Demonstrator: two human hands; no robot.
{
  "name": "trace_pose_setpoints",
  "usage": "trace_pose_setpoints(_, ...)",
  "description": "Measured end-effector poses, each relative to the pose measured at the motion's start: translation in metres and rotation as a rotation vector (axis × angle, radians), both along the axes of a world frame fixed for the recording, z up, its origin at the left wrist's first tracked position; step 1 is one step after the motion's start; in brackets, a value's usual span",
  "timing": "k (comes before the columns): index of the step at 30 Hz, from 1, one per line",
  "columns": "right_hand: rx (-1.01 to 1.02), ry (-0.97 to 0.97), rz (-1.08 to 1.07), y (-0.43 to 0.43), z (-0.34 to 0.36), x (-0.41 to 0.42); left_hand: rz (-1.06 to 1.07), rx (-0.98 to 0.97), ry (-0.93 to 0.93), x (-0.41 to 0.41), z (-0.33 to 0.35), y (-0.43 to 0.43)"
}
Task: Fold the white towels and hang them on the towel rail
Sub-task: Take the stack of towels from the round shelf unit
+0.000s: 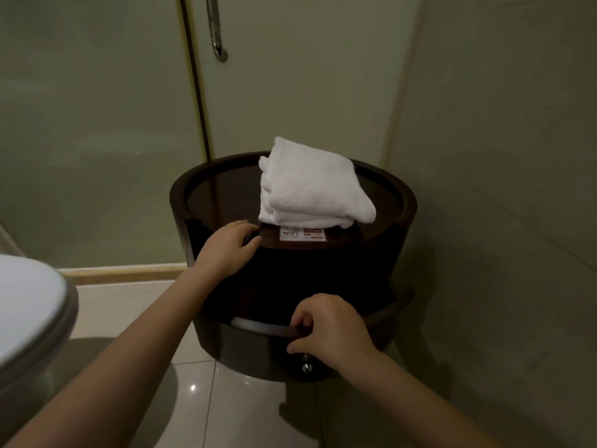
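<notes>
A stack of folded white towels [310, 185] lies on top of a round dark wooden side table [397, 205] in the corner. My left hand [229, 245] grips the front edge of the table top, just left of the towels. Lower down, my right hand [326, 328] is closed around the rim of the table's lower drawer [258, 347], which stands pulled out a little. No towel rail shows in this view.
A WiFi card [302, 235] lies on the table top under the towels' front edge. A white toilet [29, 315] stands at the left. Behind are a frosted glass shower door [290, 76] with a metal handle [215, 30], a wall on the right, and glossy floor tiles [245, 412].
</notes>
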State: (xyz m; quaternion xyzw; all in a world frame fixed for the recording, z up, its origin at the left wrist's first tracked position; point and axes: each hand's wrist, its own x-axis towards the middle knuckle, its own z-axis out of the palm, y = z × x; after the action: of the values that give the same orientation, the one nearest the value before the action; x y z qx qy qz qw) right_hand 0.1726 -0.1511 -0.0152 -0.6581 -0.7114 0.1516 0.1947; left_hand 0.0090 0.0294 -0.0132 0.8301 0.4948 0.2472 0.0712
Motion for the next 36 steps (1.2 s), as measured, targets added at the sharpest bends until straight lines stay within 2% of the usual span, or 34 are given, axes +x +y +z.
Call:
trace_pose_setpoints(5,0.073,-0.095,-0.052,0.024,-0.001,0.003,-0.003,0.003,-0.003,-0.001,-0.002,0.002)
trace_pose_setpoints(15,0.346,-0.275,-0.100,0.066,-0.016,0.010,0.011,0.019,-0.011,-0.002,-0.006,0.004)
trace_pose_setpoints(21,0.383,-0.291,-0.138,0.083,-0.022,0.014,0.048,0.060,-0.068,0.003,-0.012,0.002)
trace_pose_setpoints(30,0.471,-0.347,-0.204,0.097,-0.024,0.014,0.068,0.038,-0.051,0.005,-0.011,0.000)
trace_pose_setpoints(34,0.446,-0.399,-0.127,0.102,-0.014,0.017,0.059,0.066,-0.074,0.006,-0.006,0.001)
trace_pose_setpoints(36,0.428,-0.359,-0.042,0.108,0.002,0.021,0.070,0.044,-0.121,0.010,0.001,0.005)
